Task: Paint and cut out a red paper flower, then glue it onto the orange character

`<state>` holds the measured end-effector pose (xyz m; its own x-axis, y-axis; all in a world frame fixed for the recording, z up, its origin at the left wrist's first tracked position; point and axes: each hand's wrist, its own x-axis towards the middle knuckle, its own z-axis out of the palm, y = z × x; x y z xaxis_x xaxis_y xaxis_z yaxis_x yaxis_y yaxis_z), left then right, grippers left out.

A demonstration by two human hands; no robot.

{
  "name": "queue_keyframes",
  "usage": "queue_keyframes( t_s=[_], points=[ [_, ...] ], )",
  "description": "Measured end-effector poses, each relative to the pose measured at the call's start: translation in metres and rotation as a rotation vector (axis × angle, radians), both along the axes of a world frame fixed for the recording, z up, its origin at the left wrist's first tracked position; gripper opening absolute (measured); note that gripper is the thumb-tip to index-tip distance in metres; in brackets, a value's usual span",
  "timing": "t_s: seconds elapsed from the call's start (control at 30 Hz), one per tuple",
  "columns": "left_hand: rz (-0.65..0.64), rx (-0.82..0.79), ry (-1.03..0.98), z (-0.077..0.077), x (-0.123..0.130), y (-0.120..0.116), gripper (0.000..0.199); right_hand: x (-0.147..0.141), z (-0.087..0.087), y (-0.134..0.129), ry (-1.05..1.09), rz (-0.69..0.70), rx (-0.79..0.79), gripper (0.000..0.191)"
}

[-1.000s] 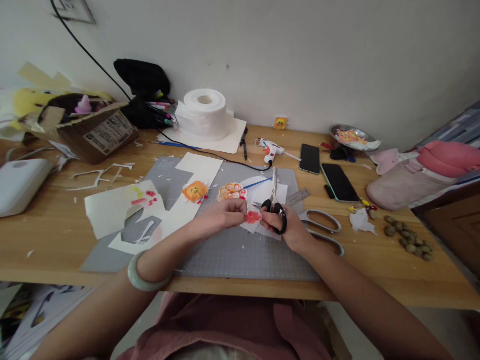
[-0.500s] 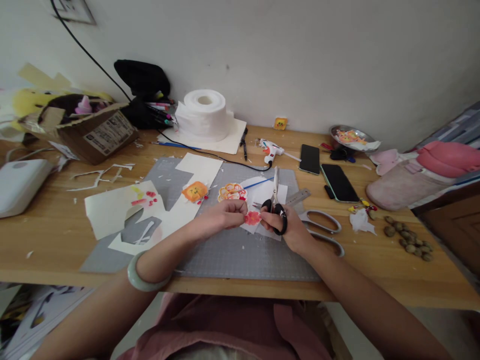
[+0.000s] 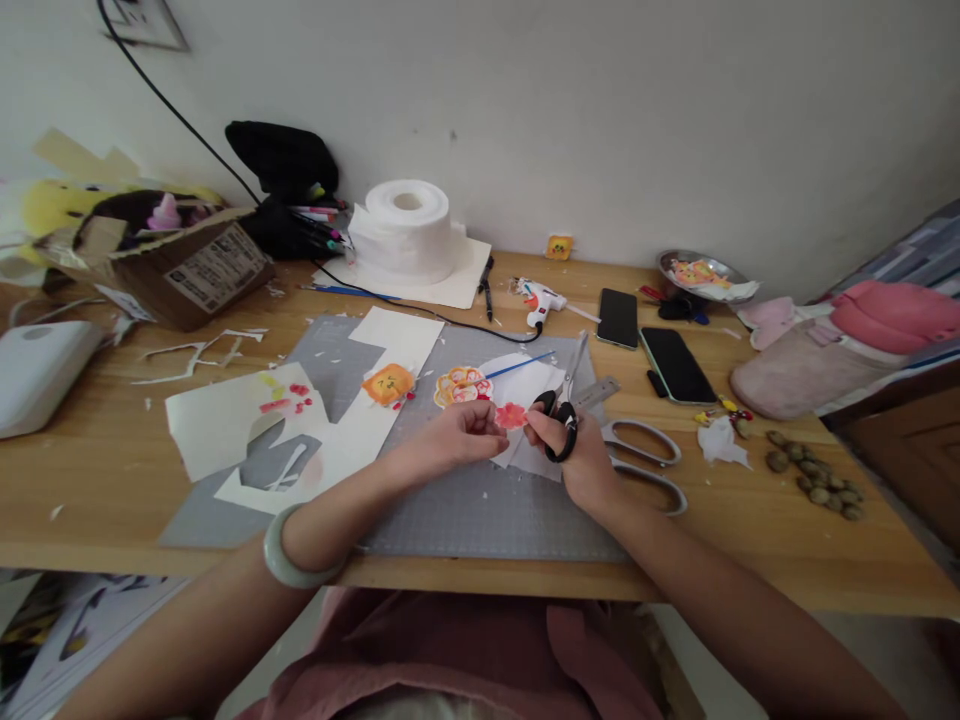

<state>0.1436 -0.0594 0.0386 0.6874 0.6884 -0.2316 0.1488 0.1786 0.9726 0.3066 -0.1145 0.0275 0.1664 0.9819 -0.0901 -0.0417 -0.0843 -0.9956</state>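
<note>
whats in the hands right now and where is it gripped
Right hand: black-handled scissors by the handles, and the red paper piece by its right edge. Left hand's hold: cannot tell.

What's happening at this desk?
A person's right hand holds black-handled scissors and pinches a small red cutout over a grey mat. The left hand is right beside the cutout, fingers curled; whether it touches is unclear. An orange face piece lies on cut paper to the left, and a glue gun rests beyond the mat.
</note>
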Motion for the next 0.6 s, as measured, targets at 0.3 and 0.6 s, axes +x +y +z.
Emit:
queue_keyframes(
  t_s=[0.3, 0.6],
  points=[
    [-0.016, -0.003, -0.02, 0.002, 0.004, -0.004, 0.024, -0.005, 0.006, -0.006, -0.032, 0.04, -0.009, 0.03],
    [0.022, -0.007, 0.021, 0.007, 0.002, -0.004, 0.026, -0.003, 0.004, -0.005, -0.038, 0.023, -0.014, 0.03]
  ],
)
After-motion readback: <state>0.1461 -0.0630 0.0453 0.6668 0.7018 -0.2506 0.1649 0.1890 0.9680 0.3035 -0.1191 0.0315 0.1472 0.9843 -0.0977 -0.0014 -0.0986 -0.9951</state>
